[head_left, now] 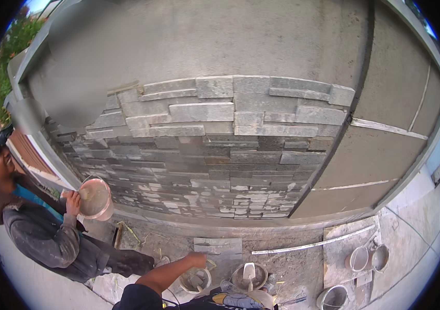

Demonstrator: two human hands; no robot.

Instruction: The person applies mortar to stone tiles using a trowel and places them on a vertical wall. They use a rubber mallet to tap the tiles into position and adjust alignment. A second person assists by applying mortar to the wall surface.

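Down at six o'clock the person's left hand [197,258] reaches out over a small bucket [195,280], fingers curled narrow at its far rim; whether they grip anything I cannot tell, since the hand is small and seen from behind. The bucket sits just below the hand on the ground, close to the wall [220,150], probably so its contents stay within reach. At five o'clock from it stands a second bucket [249,277] with a trowel [249,270] propped upright inside, handle up, likely for a quick grab. The right hand does not show; only a dark sleeve and patterned cloth lie along the lower edge. A flat stone piece [218,245] lies at twelve o'clock from the hand, touching the foot of the wall's stone facing. At nine o'clock a co-worker holds a pink bucket [96,199] tilted with its mouth sideways. More pails [367,258] rest on a board at four o'clock, their contents too small to make out.
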